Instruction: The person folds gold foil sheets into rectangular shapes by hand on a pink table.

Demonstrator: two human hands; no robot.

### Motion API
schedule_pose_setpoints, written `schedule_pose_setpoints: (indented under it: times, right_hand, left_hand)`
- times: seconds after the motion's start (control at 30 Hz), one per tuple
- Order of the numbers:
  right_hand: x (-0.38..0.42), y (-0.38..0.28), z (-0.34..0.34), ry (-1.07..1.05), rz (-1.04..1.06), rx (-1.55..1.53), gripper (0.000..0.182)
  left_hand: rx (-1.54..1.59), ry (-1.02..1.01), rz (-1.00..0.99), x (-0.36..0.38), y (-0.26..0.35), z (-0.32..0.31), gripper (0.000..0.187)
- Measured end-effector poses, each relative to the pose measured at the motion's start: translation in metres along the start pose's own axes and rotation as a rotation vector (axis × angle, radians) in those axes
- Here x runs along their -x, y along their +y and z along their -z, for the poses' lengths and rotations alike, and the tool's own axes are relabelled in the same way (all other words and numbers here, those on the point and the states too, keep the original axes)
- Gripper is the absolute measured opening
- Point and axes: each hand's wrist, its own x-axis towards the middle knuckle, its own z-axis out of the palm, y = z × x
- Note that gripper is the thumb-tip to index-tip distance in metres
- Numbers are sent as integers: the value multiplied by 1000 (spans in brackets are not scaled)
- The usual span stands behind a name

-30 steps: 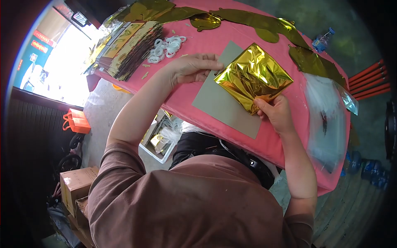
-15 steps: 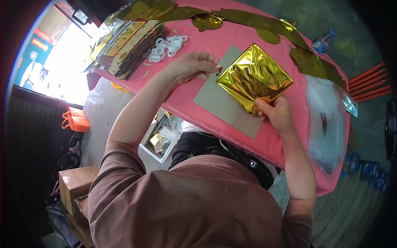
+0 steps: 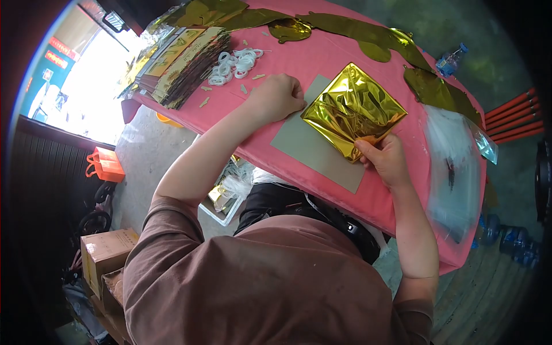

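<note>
A folded square of shiny gold foil (image 3: 356, 109) lies tilted over a flat grey board (image 3: 322, 152) on the pink-covered table. My right hand (image 3: 384, 161) grips its lower corner, thumb on top and fingers underneath. Beside the square's left corner, my left hand (image 3: 279, 99) is curled with the back of the hand up. Its fingertips are tucked under, so whatever they pinch is hidden. Several small pale scraps (image 3: 244, 89) are scattered on the cloth left of that hand.
White cord loops (image 3: 236, 64) and a stack of printed card packets (image 3: 187, 66) sit at the left. Gold foil pieces (image 3: 359, 31) line the far edge. Clear plastic bags (image 3: 454, 172) lie at the right. Below the near edge stands a white bin (image 3: 224, 210).
My left hand has rolled over from a visible pinch at the foil's left corner into a curled shape. More scraps show beside it. My right hand and the foil have hardly moved.
</note>
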Motion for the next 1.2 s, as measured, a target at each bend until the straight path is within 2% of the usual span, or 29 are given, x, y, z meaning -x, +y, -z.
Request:
schedule_pose_setpoints:
  times: [0.43, 0.53, 0.6, 0.7, 0.83, 0.9, 1.03, 1.1, 1.2]
  right_hand:
    - [-2, 3, -1, -20, 10, 39, 10]
    - [-1, 2, -1, -17, 6, 49, 10]
    - [-1, 1, -1, -12, 4, 60, 10]
    - [-2, 2, -2, -21, 18, 45, 10]
    - [-1, 0, -3, -12, 16, 55, 10]
    - [-1, 0, -3, -11, 16, 62, 10]
    - [-1, 2, -1, -5, 15, 65, 10]
    - [0, 1, -1, -3, 4, 80, 10]
    - [0, 1, -1, -4, 5, 82, 11]
  left_hand:
    - [-100, 4, -14, -1, 5, -6, 13]
    - [-68, 38, -99, 0, 1, -4, 19]
    - [124, -146, -35, -2, -4, 4, 18]
    - [284, -157, -45, 0, -10, 5, 17]
    - [238, -70, -130, 3, -9, -2, 17]
    - [-30, -37, -67, 9, 10, 1, 18]
    - [87, -147, -26, 5, 12, 0, 18]
    - [303, -67, -65, 0, 0, 2, 17]
    - [202, -16, -60, 0, -14, 22, 17]
